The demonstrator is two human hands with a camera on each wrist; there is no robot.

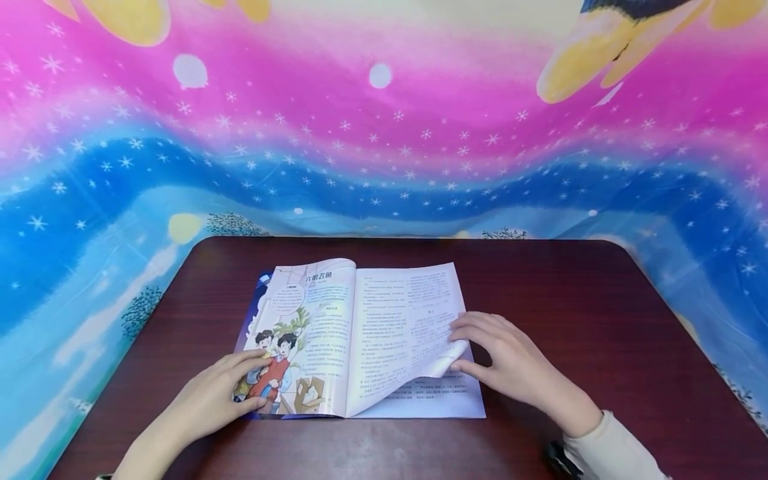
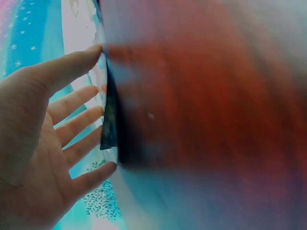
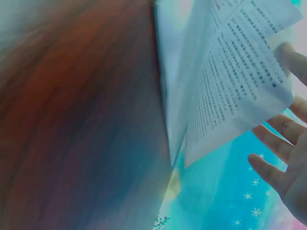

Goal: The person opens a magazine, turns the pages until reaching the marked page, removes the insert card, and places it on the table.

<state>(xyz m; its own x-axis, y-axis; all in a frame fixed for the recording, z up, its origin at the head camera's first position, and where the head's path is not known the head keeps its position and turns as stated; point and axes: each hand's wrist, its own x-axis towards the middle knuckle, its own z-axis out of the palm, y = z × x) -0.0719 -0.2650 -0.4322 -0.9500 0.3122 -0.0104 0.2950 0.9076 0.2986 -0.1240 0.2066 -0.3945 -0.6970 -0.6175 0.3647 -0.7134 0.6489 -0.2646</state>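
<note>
By the near left corner of a book (image 1: 329,333), the left hand (image 1: 207,393) touches it with loose, spread fingers. At its right side, the right hand (image 1: 507,357) holds a curled-up page (image 1: 399,320) between thumb and fingers. The book lies near the far edge of the table (image 1: 564,287). Behind hangs a snowflake cloth (image 1: 384,167).

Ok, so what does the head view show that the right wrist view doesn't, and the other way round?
Only the head view shows the left hand, the illustrated left page and the pale right sleeve. Only the right wrist view shows the palm side of the right hand. Both share that hand, the lifted page it pinches, the tabletop and the snowflake backdrop.
</note>
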